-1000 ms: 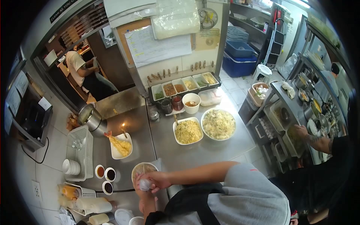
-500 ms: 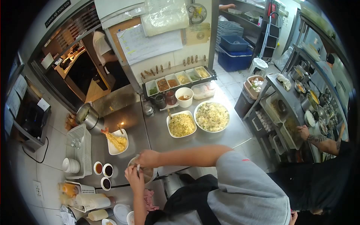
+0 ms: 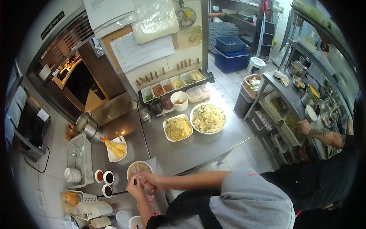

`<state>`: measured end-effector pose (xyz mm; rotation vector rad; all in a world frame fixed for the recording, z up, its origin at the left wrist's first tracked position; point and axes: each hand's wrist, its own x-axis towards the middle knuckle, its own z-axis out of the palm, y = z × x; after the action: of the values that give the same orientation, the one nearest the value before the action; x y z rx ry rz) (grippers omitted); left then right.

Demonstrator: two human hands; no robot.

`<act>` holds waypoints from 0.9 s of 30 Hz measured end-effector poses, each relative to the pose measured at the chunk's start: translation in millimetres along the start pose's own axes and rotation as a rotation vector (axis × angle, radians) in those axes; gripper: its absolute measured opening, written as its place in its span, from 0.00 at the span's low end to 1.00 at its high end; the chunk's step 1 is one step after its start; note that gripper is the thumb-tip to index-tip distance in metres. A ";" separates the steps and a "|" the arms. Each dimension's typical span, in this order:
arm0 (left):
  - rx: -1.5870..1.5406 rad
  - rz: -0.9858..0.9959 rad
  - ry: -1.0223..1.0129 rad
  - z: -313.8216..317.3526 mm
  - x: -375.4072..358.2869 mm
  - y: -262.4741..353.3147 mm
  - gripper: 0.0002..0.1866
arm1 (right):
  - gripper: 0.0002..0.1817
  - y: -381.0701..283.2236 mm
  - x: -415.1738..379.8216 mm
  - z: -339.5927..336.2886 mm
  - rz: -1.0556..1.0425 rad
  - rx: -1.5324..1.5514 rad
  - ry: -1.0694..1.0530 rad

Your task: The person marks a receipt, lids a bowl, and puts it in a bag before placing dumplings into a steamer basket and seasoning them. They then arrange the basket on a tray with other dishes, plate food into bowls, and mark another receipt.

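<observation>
My left hand [image 3: 134,186] is closed at the near rim of a round white bowl [image 3: 129,168] with pale contents. A small dark bit shows between its fingers, too small to name. My right hand [image 3: 150,182] is closed beside it, the fingers of both hands meeting. Whatever the right fingers hold is hidden. Beyond the bowl stands a white dish [image 3: 113,154] of battered fried prawns [image 3: 116,149]. Small sauce cups [image 3: 109,177] sit to the left. A pink cloth [image 3: 154,206] lies under my left forearm.
A square dish of yellow crumbs [image 3: 178,128] and a round bowl of pale flaky food [image 3: 208,118] stand farther back. A white basket [image 3: 87,160] and squeeze bottles [image 3: 95,207] line the left. At the right, a co-worker's tattooed arm [image 3: 324,136] reaches toward shelves.
My right hand has drawn back from over the bowl toward my left hand, showing more of the bowl. The view has shifted slightly. The person in the doorway is out of sight.
</observation>
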<state>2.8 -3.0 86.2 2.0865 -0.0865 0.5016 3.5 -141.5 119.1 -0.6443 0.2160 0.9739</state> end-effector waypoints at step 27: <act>-0.578 -0.652 -0.402 -21.2 10.1 -0.2 0.14 | 0.20 53.2 -7.2 -12.9 0.041 -0.384 -0.253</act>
<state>5.4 16.1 99.8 1.4952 0.1931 -0.3153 -42.8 -133.2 90.3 -0.8600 -0.1874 1.1377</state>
